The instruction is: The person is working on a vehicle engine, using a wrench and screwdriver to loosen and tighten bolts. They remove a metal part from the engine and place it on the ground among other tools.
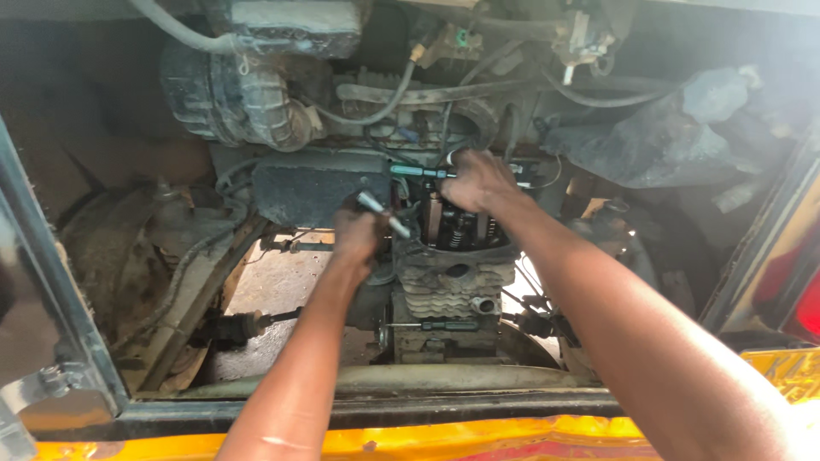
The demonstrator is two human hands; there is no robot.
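Observation:
I am looking into the open engine bay of a yellow vehicle. My left hand (356, 238) is closed around a slim metal tool (382, 212) whose shaft slants toward the open engine head (457, 230), where springs and rockers show. My right hand (477, 181) reaches further in and grips a screwdriver with a teal handle (420, 172), lying level just above the same opening. Both hands sit close together over the engine top. The fingertips of my right hand are hidden behind the hand.
A finned grey cylinder block (444, 286) sits below the hands. A black air-filter housing with ribbed hose (243, 94) is at upper left, hoses and cables run across the top. A grey cloth-like bundle (658, 137) lies right. The yellow body edge (444, 440) runs along the bottom.

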